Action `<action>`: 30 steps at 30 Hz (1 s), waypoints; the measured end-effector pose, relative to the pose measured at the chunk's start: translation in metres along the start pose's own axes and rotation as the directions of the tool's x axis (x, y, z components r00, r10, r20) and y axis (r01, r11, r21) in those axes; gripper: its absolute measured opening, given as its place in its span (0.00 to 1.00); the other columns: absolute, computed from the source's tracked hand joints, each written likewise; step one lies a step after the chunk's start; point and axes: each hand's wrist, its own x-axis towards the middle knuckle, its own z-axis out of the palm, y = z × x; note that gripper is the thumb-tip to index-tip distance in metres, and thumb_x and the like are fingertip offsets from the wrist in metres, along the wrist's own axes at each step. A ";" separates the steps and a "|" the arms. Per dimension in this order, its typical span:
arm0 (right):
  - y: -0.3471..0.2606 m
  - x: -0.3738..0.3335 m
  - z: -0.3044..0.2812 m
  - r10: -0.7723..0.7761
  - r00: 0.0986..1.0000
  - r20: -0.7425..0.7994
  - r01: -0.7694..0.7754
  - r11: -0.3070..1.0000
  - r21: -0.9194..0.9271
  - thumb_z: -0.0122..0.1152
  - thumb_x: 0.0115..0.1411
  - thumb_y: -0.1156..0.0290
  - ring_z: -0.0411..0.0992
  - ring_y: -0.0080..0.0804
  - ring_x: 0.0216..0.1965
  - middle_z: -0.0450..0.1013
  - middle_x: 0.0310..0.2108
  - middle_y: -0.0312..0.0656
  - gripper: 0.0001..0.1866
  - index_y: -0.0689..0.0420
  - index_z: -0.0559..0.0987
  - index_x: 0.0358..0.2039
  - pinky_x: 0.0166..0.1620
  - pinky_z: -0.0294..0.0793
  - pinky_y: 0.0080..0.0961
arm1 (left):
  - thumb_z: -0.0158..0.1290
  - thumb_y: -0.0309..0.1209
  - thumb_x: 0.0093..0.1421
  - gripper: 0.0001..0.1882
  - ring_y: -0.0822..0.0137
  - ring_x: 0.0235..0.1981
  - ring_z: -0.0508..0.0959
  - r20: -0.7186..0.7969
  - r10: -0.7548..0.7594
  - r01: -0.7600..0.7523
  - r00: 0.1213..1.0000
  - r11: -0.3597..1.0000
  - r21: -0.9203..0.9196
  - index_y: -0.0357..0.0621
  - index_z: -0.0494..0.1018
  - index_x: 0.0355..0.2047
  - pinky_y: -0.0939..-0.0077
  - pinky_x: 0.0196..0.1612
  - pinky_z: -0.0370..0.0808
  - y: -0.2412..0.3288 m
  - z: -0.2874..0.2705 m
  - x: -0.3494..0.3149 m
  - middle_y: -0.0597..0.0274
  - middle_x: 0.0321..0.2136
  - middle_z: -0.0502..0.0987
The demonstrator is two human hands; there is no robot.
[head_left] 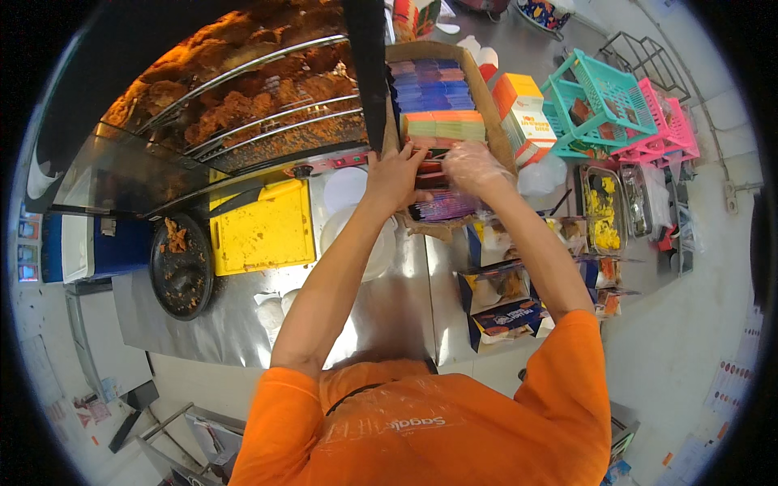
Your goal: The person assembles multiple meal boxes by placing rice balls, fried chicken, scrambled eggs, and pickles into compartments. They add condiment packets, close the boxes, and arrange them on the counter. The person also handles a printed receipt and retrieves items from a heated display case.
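Both of my hands are inside a cardboard box (501, 121) packed with rows of flat sachets. Blue sachets (433, 85) fill its far end, with green and orange sachets (444, 125) nearer. Purple sachets (444, 205) lie at the near end. My bare left hand (395, 176) rests at the box's left side, fingers spread over dark red sachets (429, 166). Across from it, my right hand (474, 168) wears a clear plastic glove. Its fingers are bent together against the dark red sachets, and what lies between them is hidden.
Left stand a heated glass cabinet (275, 105) of fried food, a yellow cutting board (263, 235) with a knife, and a black pan (181, 271). On the right are filled cartons (506, 316), a metal tray (601, 212) of yellow pieces, and teal baskets (604, 101).
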 end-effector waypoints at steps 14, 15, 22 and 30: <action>-0.159 -0.247 0.013 0.438 0.883 0.168 -0.071 -0.230 0.971 0.70 0.61 0.70 0.76 0.26 0.39 0.81 0.40 0.39 0.14 0.61 0.81 0.46 0.46 0.75 0.26 | 0.53 0.34 0.70 0.16 0.71 0.48 0.77 0.183 -0.100 0.181 0.978 -0.023 -0.983 0.42 0.76 0.55 0.72 0.54 0.73 -0.011 0.081 -0.276 0.66 0.46 0.80; -0.186 -0.250 0.063 0.429 0.866 0.258 -0.108 -0.344 0.933 0.68 0.62 0.67 0.76 0.26 0.40 0.81 0.40 0.39 0.14 0.61 0.82 0.45 0.46 0.76 0.26 | 0.54 0.34 0.70 0.16 0.72 0.47 0.77 0.225 -0.179 0.226 0.958 -0.018 -0.974 0.41 0.77 0.53 0.73 0.54 0.73 -0.015 0.097 -0.289 0.66 0.45 0.80; -0.271 -0.245 0.183 0.480 0.731 0.485 -0.140 -0.590 0.795 0.57 0.68 0.50 0.79 0.41 0.44 0.79 0.45 0.48 0.33 0.69 0.71 0.58 0.49 0.77 0.34 | 0.64 0.41 0.62 0.19 0.69 0.25 0.76 0.189 -0.650 0.541 0.737 0.398 -0.741 0.37 0.74 0.26 0.67 0.30 0.72 -0.031 0.123 -0.322 0.57 0.21 0.78; -0.289 -0.205 0.063 0.461 0.884 -0.073 -0.222 0.553 0.803 0.68 0.59 0.52 0.61 0.55 0.66 0.63 0.64 0.58 0.44 0.62 0.61 0.67 0.67 0.60 0.47 | 0.59 0.38 0.65 0.16 0.68 0.19 0.72 -0.095 -0.747 0.490 0.658 0.521 -0.699 0.36 0.78 0.30 0.68 0.26 0.70 -0.043 0.073 -0.319 0.55 0.18 0.76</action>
